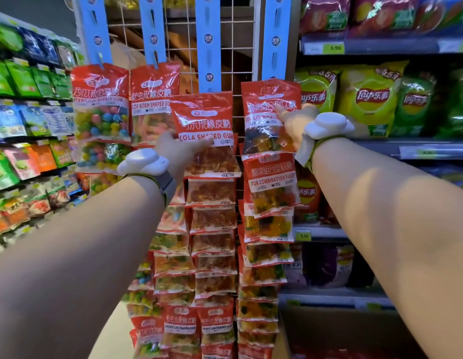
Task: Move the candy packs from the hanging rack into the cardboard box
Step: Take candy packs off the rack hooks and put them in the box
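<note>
**Both hands on the top packs of the hanging candy rack**

Nearest the camera, two bare forearms reach up and away, each with a white wrist device (142, 161) strapped on at the wrist.

The left hand (178, 149) is at the cola shaped gum pack (208, 136), the top pack of the third strip from the left. The hand lies to the left of and partly behind the pack, with the thumb pressed on its front near the white label; the hand is closed on this pack.

The right hand (293, 124) is at the fun combination fudge pack (270, 116), the top pack of the rightmost strip. The hand sits at the pack's right edge, a finger lying across the front near the label and the rest hidden behind, so it grips this pack.

Both packs hang at the lower ends of blue hanging strips (209, 45) fixed to a white wire grid rack (240, 47). More candy packs run down below them, and bubble gum packs (101, 117) and worm shaped gum packs (152, 99) hang further left.

Farther right, shelves carry Lay's chip bags (370, 99); farther left, shelves (26, 141) hold small green and blue packets.
</note>
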The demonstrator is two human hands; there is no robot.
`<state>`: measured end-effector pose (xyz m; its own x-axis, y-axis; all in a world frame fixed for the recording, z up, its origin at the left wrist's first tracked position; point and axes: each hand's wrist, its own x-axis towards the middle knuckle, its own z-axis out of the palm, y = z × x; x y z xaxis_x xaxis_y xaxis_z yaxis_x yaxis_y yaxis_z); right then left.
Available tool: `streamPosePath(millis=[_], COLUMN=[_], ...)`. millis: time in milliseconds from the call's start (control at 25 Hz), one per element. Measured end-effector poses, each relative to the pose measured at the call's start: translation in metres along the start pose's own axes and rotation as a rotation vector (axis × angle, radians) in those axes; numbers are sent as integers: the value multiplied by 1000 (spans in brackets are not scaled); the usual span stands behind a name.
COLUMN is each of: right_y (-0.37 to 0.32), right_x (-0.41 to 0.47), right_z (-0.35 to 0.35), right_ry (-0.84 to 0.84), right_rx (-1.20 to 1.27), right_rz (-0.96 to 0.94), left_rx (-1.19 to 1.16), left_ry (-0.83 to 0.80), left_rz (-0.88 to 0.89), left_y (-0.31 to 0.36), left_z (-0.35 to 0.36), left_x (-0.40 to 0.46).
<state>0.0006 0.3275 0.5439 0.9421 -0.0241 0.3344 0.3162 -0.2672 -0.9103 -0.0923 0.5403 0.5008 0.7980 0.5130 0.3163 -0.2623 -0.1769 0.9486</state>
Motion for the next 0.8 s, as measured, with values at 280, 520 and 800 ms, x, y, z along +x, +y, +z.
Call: streamPosePath(millis=[280, 520, 800], right_y=[15, 26, 39], right_x=[1, 2, 8], right_z=[10, 18, 18], right_ry=[46, 31, 14], right_rx=[-88, -95, -140], right_rz=[32, 37, 83], left_rx=[11, 37, 68], left_ry=[-46, -82, -6], left_rz=[17, 35, 93], left_y=[-12, -13, 18], left_z=[-8, -6, 12], left_x=[16, 19, 22])
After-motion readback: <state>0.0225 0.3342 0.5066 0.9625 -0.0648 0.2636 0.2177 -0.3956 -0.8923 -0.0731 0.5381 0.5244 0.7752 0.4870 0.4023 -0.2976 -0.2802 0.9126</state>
